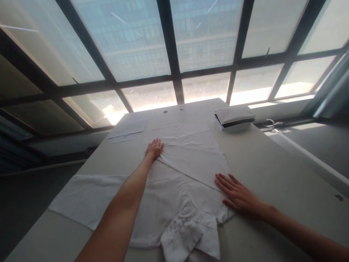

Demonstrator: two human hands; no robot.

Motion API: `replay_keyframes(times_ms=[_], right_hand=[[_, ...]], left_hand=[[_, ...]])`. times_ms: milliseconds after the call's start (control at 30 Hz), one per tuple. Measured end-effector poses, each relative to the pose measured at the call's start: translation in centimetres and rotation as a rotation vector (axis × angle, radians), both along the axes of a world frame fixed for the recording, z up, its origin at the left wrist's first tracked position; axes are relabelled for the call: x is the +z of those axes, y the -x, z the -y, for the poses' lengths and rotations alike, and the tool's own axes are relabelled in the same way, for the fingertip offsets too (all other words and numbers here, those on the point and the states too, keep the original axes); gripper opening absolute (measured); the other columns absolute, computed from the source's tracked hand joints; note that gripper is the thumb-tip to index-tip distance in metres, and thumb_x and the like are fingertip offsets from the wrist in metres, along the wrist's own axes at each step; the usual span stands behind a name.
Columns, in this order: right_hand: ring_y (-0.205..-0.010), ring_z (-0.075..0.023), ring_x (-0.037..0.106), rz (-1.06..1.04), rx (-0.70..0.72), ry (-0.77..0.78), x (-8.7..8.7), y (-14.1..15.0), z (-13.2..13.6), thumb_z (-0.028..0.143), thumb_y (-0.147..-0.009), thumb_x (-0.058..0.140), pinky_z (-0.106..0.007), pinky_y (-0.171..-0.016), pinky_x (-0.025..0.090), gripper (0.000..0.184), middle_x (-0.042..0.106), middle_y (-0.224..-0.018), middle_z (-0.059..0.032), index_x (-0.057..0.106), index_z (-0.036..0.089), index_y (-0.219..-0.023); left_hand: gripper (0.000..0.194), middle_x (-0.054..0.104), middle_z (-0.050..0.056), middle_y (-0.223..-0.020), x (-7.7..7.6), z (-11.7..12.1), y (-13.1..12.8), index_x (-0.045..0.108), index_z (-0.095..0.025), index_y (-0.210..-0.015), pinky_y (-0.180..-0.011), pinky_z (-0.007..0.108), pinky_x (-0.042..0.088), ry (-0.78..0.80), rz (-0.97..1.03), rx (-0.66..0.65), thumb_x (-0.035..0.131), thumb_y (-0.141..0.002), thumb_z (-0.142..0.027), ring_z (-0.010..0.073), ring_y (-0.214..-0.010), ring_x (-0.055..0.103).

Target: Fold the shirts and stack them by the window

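A white shirt [188, 167] lies spread on the table, its collar [181, 233] turned toward me. One sleeve [84, 196] stretches out to the left. A layer of its cloth [195, 160] lies across the body, with a slanting edge running between my hands. My left hand [155, 148] presses flat on the cloth near the shirt's left edge, and small creases fan out from the fingers. At the right edge, my right hand [236, 193] lies flat with fingers spread, touching the fabric. Neither hand grasps anything.
The white table [272, 174] runs toward large dark-framed windows [203, 36]. A folded stack of white and dark cloth [234, 115] sits at the back right. Flat white sheets [128, 129] lie at the back left. A ring-shaped metallic object [269, 124] stands beyond the right edge.
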State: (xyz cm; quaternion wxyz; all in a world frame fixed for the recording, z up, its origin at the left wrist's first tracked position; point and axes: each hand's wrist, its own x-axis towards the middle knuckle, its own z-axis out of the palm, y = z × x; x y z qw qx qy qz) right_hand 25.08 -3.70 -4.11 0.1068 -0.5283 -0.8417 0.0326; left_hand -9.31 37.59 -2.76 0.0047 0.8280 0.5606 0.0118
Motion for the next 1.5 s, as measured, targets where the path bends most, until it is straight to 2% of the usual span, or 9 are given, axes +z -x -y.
replay_keyframes(times_ms=[167, 433, 600, 800, 1000, 1100, 1200, 1333, 1500], right_hand=[[-0.153, -0.0241, 0.013, -0.005, -0.178, -0.038, 1.0, 2.0, 0.0, 0.049, -0.104, 0.033, -0.049, -0.123, 0.019, 0.066, 0.021, -0.164, -0.0101, 0.015, 0.018, -0.161], [-0.153, -0.0273, 0.013, -0.034, -0.340, 0.050, 2.4, 8.1, -12.2, 0.048, -0.104, 0.024, -0.048, -0.123, 0.016, 0.069, 0.020, -0.163, -0.0173, 0.031, 0.003, -0.155], [-0.152, -0.0269, 0.016, -0.016, -0.514, 0.074, 0.9, 4.4, -15.3, 0.049, -0.102, 0.025, -0.047, -0.123, 0.012, 0.071, 0.022, -0.163, -0.0179, 0.029, 0.003, -0.156], [-0.152, -0.0259, 0.016, 0.054, -0.799, 0.092, 0.6, -1.3, -15.3, 0.047, -0.102, 0.021, -0.052, -0.122, 0.008, 0.069, 0.022, -0.164, -0.0169, 0.027, 0.004, -0.156], [-0.151, -0.0289, 0.017, 0.027, -0.904, 0.092, 0.9, -3.0, -15.3, 0.051, -0.102, 0.019, -0.058, -0.120, 0.012, 0.073, 0.024, -0.162, -0.0213, 0.029, 0.001, -0.155], [-0.152, -0.0290, 0.013, -0.007, -0.825, -0.005, 1.9, -2.4, -15.1, 0.049, -0.103, 0.019, -0.057, -0.120, 0.012, 0.071, 0.022, -0.163, -0.0205, 0.027, 0.002, -0.156], [-0.153, -0.0245, 0.011, -0.018, -0.514, -0.055, 2.7, -1.0, -14.7, 0.045, -0.103, 0.022, -0.051, -0.122, 0.013, 0.067, 0.020, -0.164, -0.0157, 0.025, 0.006, -0.157], [-0.153, -0.0239, 0.013, 0.005, -0.116, 0.042, 2.7, -0.2, -12.7, 0.047, -0.103, 0.032, -0.050, -0.122, 0.013, 0.066, 0.022, -0.164, -0.0130, 0.025, 0.012, -0.158], [-0.153, -0.0240, 0.013, -0.017, 0.067, 0.158, 3.4, -1.1, -7.2, 0.049, -0.102, 0.039, -0.053, -0.122, 0.005, 0.065, 0.018, -0.165, -0.0089, 0.022, 0.023, -0.159]], left_hand=[[0.065, 0.026, 0.011, -0.163, -0.2, -0.2, 0.0, 0.033, -0.015, -0.155, -0.121, 0.046, 0.022, -0.005, 0.016, 0.001, 0.020, -0.102, -0.050, 0.0250, -0.151, 0.022], [0.064, 0.027, 0.010, -0.163, -0.1, -0.1, 0.1, 0.034, -0.014, -0.154, -0.120, 0.046, 0.023, -0.011, 0.021, -0.003, 0.021, -0.102, -0.050, 0.0244, -0.151, 0.024], [0.063, 0.028, 0.009, -0.163, -0.4, -0.2, 0.3, 0.035, -0.016, -0.154, -0.121, 0.044, 0.022, -0.019, 0.029, -0.004, 0.021, -0.102, -0.049, 0.0229, -0.151, 0.023], [0.062, 0.027, 0.009, -0.163, -0.4, -0.4, 0.2, 0.034, -0.018, -0.154, -0.121, 0.043, 0.022, -0.015, 0.013, 0.003, 0.021, -0.102, -0.049, 0.0228, -0.151, 0.023], [0.064, 0.026, 0.010, -0.163, -0.2, -0.2, 0.1, 0.034, -0.015, -0.155, -0.121, 0.045, 0.021, -0.002, 0.034, -0.001, 0.021, -0.102, -0.048, 0.0246, -0.151, 0.023], [0.064, 0.027, 0.010, -0.163, -0.2, -0.2, 0.1, 0.034, -0.015, -0.154, -0.121, 0.046, 0.021, -0.001, 0.040, -0.004, 0.022, -0.101, -0.049, 0.0247, -0.151, 0.023], [0.064, 0.027, 0.010, -0.163, -0.1, -0.2, 0.1, 0.034, -0.016, -0.154, -0.121, 0.045, 0.021, -0.008, 0.033, -0.003, 0.021, -0.101, -0.049, 0.0242, -0.151, 0.023], [0.064, 0.028, 0.010, -0.163, 0.2, 0.1, 0.0, 0.034, -0.016, -0.155, -0.121, 0.044, 0.021, -0.010, 0.023, 0.004, 0.021, -0.101, -0.048, 0.0240, -0.151, 0.023], [0.063, 0.028, 0.009, -0.163, 0.3, 0.2, -0.1, 0.035, -0.017, -0.154, -0.121, 0.044, 0.021, -0.018, 0.028, 0.009, 0.022, -0.101, -0.048, 0.0236, -0.151, 0.023]])
